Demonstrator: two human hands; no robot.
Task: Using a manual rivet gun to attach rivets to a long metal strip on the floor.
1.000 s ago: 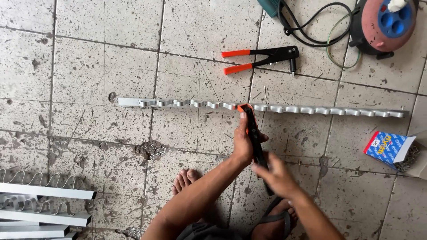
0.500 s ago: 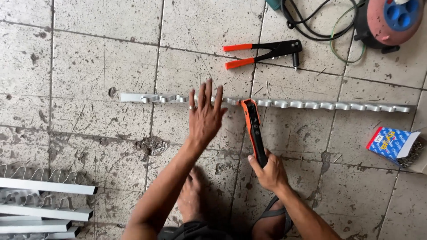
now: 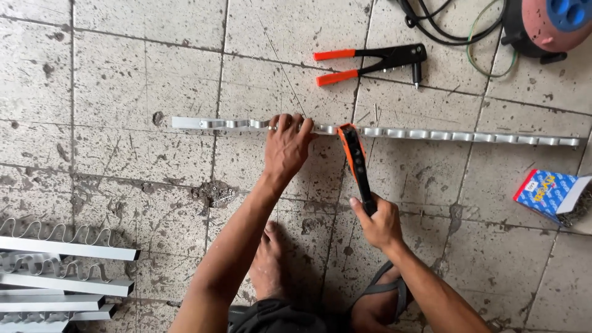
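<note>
A long silver metal strip point(image 3: 468, 135) with repeated notches lies across the tiled floor. My left hand point(image 3: 286, 145) presses down on the strip near its middle, fingers curled over it. My right hand point(image 3: 377, 221) grips the lower handle of an orange and black hand tool point(image 3: 356, 164), whose head touches the strip just right of my left hand. My bare foot point(image 3: 269, 265) rests on the floor between my arms.
A second orange-handled riveting tool point(image 3: 370, 61) lies beyond the strip. A red and blue cable reel point(image 3: 552, 24) with black cords sits at the top right. An open blue box point(image 3: 550, 194) is at the right. Several metal strips point(image 3: 61, 271) are stacked at the lower left.
My left hand moved from hovering open just below the strip to pressing on it. The orange and black tool stays with its head at the strip, held by my right hand.
</note>
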